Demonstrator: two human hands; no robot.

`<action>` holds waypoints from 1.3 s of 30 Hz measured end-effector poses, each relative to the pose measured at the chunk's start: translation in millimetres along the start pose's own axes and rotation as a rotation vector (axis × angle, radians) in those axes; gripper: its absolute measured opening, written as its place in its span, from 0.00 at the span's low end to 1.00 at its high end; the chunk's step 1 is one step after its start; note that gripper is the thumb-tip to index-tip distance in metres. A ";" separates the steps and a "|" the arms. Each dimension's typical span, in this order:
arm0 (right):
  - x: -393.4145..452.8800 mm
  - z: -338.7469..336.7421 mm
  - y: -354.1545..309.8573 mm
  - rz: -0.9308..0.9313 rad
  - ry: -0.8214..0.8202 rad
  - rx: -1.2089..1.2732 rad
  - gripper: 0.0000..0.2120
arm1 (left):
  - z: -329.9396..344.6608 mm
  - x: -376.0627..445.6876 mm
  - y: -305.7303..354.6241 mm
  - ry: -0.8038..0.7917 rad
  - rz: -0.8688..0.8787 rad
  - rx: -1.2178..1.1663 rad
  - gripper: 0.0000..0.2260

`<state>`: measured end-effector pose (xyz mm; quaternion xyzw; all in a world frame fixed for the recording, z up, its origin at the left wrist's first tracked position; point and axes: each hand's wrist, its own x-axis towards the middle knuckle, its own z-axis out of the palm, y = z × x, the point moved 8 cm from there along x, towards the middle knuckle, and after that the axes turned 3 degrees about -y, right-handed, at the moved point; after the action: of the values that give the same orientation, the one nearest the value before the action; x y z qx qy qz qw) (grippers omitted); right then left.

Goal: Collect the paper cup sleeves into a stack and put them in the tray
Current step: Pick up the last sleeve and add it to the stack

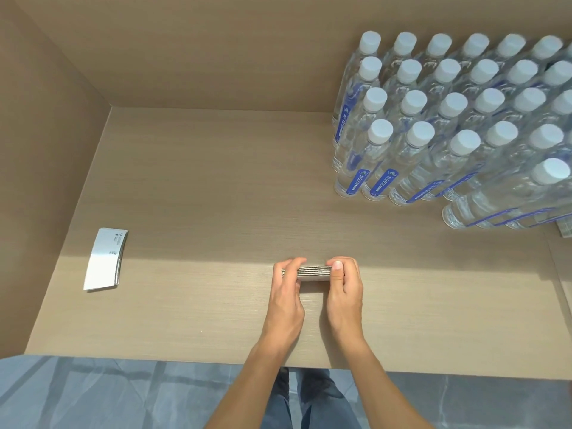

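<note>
Both hands meet at mid-counter: the left hand (286,289) and the right hand (344,287) pinch the two ends of a thin stack of sleeves (314,271), fingers curled over its far edge, thumbs on the near side. The stack shows layered, corrugated cardboard edges and sits low, at or just above the counter (201,196), a pale wood-grain laminate. Well to the left lies a second, small pile of flat white sleeves (105,260), curved-edged with small print. Clear plastic water bottles (448,125) with white caps and blue labels stand in rows at the far right.
</note>
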<state>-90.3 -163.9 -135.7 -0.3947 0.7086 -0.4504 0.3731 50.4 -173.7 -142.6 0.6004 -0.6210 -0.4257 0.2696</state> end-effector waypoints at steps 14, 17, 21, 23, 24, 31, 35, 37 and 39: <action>21.6 21.2 -43.2 0.089 -0.225 -0.078 0.07 | -48.3 5.5 -8.9 0.207 -0.370 -0.155 0.22; 27.3 37.9 -69.9 0.118 -0.358 0.053 0.14 | -80.0 -4.1 -16.1 0.303 -0.499 -0.352 0.19; 22.7 79.2 -99.4 0.159 -0.487 -0.035 0.18 | -128.6 -21.6 -25.1 0.466 -0.580 -0.581 0.17; 19.9 102.3 -113.6 0.158 -0.523 -0.111 0.17 | -147.3 -30.8 -33.1 0.510 -0.640 -0.673 0.14; 17.8 115.9 -121.4 0.150 -0.545 -0.148 0.14 | -157.8 -35.9 -38.5 0.537 -0.671 -0.718 0.12; -5.7 233.8 -174.1 -0.051 -0.794 -0.464 0.06 | -231.9 -69.7 -80.7 0.820 -0.797 -0.886 0.08; -19.6 302.6 -193.0 -0.184 -0.922 -0.659 0.07 | -261.8 -76.6 -106.3 0.970 -0.846 -0.935 0.06; -24.5 331.2 -197.9 -0.196 -0.965 -0.719 0.08 | -272.1 -77.3 -117.4 1.003 -0.868 -0.956 0.05; -29.4 359.2 -201.7 -0.202 -1.000 -0.767 0.11 | -280.2 -77.9 -130.5 1.024 -0.911 -0.979 0.05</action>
<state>284.4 -318.0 -56.0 -0.7277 0.5190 0.0412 0.4466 365.1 -144.2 -102.2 0.7266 0.1355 -0.3891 0.5499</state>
